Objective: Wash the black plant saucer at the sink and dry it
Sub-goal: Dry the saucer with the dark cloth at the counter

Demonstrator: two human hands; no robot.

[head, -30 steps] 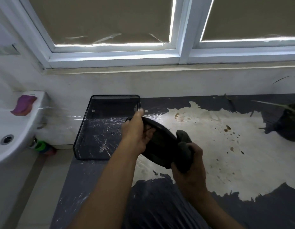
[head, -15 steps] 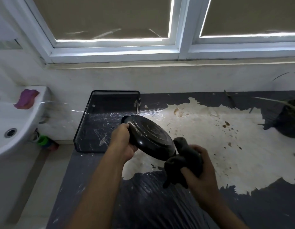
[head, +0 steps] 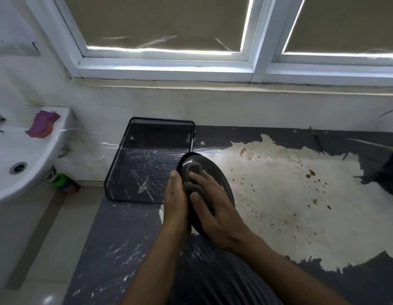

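A person is holding a round black plastic plant saucer (head: 214, 169) tilted on edge above a dark, white-stained counter (head: 290, 216), just right of a black wire-mesh tray (head: 145, 155). The left hand (head: 175, 201) is gripping its rim, fingers hidden behind. The right hand (head: 216, 216), fingers spread, is pressing a dark grey cloth (head: 193, 170) against its face.

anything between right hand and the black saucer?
A dark grey cloth, bunched: right hand presses it onto the saucer; left hand holds the rim. Head view.
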